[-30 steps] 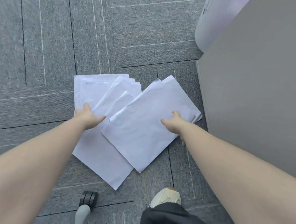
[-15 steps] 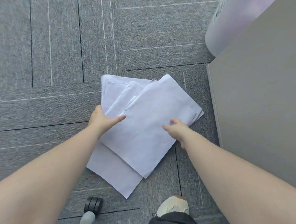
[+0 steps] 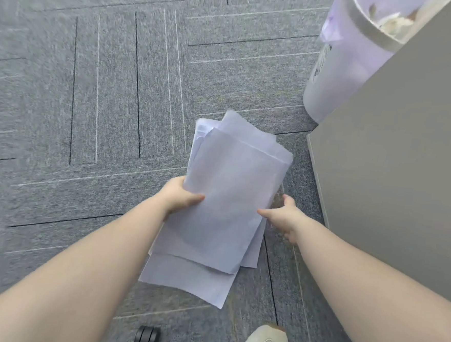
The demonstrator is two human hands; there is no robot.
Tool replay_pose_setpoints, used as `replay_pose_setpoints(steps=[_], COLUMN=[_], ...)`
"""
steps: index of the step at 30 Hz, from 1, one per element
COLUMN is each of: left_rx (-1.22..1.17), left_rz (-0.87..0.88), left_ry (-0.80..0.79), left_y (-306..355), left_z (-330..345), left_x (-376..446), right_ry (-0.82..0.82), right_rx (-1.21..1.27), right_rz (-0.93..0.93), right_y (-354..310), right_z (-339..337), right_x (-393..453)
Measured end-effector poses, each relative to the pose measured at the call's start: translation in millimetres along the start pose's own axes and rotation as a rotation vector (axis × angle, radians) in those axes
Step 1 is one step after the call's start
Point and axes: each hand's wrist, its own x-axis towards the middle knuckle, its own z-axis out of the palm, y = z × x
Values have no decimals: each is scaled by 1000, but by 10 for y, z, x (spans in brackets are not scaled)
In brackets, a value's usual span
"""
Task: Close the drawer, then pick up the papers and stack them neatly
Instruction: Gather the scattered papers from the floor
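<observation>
White papers (image 3: 225,197), gathered in a loose, uneven pile, are pinched at one edge by the left hand (image 3: 179,198), thumb on top; the right hand (image 3: 282,217) touches the opposite edge, fingers spread, not clasped. Beneath the papers lies grey carpet tile (image 3: 90,108). Just right of the papers stands a grey cabinet (image 3: 395,169), a lined waste bin (image 3: 340,72) beyond it.
</observation>
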Motion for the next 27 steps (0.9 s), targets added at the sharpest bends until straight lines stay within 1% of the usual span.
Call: replay_pose_setpoints(steps=[3,7,9,11,16,20,27], left_rx=[-101,-187,-212,-211,-216,-204,-297], left_rz=[34,76,108,171,326,453,715], left_ry=[4,-22,-52,-78,-93,-72,-22], left_y=[78,240,481,778,1562,2144,3082], left_z=[-142,-225,-301,-402,-742,-1074,-1504], left_x=[-20,-160,-300,-469,-1030,-1608,-2817], right_ry=[-58,-106,-88,-94,-138,-61,58], right_rx=[48,194,254,300,260,245,254], right_rz=[-34,-213,-315,-378,-535,-616,-906], right_y=[-112,-348,-545,-768,-1324,-1748,-2524], right_z=[-8,-98,-241,-411,-746,-888,-1173], right_x=[-134,-398,-526,-658,-1286,-1953,-3491])
